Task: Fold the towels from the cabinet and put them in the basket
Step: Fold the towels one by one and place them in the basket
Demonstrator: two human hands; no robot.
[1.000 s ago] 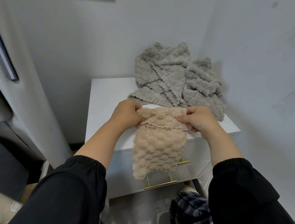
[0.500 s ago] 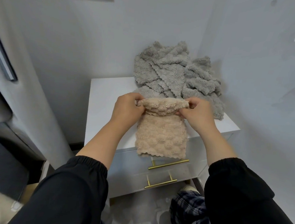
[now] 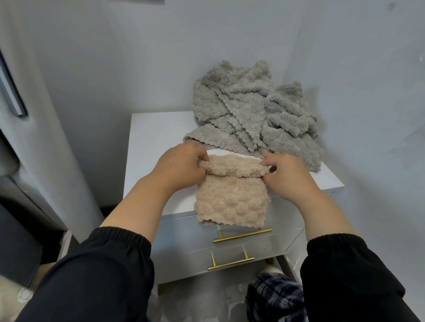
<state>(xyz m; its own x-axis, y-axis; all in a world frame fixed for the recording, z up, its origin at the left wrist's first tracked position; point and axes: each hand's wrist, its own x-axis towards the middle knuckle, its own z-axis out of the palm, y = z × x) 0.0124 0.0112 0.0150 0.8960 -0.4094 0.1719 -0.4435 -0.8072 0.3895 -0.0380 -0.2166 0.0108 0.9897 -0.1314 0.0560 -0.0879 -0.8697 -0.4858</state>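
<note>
Beige towel (image 3: 231,201), part folded, on white cabinet (image 3: 156,140).
Left hand (image 3: 180,168) and right hand (image 3: 284,177) each pinch one end of the rolled-over fold, fingers curled round it; the near edge hangs over the drawer front above brass handles (image 3: 242,235). Heap of grey towels (image 3: 256,113) behind, unfolded.

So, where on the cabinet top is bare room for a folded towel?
Bare: the left side of the cabinet top, between its left edge, the left hand and the grey towel pile. Crowded: back right with that pile; front middle with the beige towel and right hand.
</note>
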